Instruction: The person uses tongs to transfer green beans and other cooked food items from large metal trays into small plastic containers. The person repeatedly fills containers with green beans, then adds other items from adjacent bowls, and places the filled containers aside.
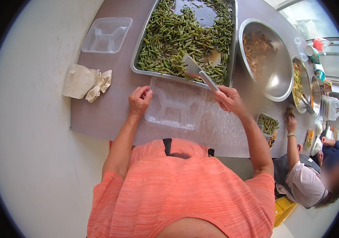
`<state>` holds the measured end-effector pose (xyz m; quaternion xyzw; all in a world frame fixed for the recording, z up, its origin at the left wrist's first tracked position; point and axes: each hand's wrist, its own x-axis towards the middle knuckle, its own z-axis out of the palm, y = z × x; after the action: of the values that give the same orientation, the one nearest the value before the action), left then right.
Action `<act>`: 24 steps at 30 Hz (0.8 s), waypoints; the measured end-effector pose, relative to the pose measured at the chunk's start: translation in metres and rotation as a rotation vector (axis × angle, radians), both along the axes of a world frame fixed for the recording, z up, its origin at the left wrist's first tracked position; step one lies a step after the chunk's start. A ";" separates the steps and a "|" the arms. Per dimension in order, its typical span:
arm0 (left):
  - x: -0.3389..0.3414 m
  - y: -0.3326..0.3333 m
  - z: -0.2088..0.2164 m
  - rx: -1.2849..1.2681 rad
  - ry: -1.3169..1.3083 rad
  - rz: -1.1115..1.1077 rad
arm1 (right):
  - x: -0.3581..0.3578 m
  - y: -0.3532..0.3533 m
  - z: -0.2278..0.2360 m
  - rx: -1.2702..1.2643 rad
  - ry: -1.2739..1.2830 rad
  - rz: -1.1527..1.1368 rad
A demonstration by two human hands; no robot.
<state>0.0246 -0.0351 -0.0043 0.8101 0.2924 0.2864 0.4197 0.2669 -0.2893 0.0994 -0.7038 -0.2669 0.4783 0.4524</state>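
My left hand [139, 101] is closed at the left rim of a clear plastic compartment container [175, 113], with its fingertips curled at the edge. No food shows in the container. My right hand [229, 101] grips the handle end of metal serving tongs [207, 80]. Their broad tips reach over the near rim into a large metal tray [137, 68] of cut green beans [173, 43]. The tray stands just beyond the container. Whether the tips hold any beans cannot be made out.
Another clear container [108, 35] lies left of the tray, beyond a crumpled brown cloth [86, 81]. At right stand a steel bowl [274, 81] of brownish food and smaller bowls. A co-worker's hand [291, 123] is near a filled container [268, 123].
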 end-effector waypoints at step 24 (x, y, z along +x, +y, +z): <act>-0.001 0.003 -0.008 0.058 -0.024 -0.029 | -0.002 -0.022 0.039 -0.091 -1.276 0.657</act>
<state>0.0240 -0.0322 -0.0121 0.8226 0.2671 0.2981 0.4039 0.2650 -0.3116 0.1379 -0.7477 -0.6570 0.0957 0.0114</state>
